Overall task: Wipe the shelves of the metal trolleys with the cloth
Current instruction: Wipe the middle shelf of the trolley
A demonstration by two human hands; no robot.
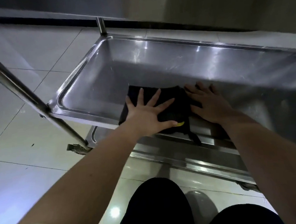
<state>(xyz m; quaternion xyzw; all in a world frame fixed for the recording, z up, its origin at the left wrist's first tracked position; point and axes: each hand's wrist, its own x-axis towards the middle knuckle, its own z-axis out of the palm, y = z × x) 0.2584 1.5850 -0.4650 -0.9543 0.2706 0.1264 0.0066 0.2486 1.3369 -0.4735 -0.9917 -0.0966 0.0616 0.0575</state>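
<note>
Cloth [179, 111] — flat under splayed fingers [154, 98]

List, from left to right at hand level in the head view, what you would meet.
Slanted shiny steel trolley post → left hand, flat on the folded black cloth → right hand.

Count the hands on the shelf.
2. The left hand lies flat on the black cloth; the right hand lies flat beside it, at the cloth's right edge.

Glossy pale floor tiles [29, 51], dark baseboard [48, 20]
</note>
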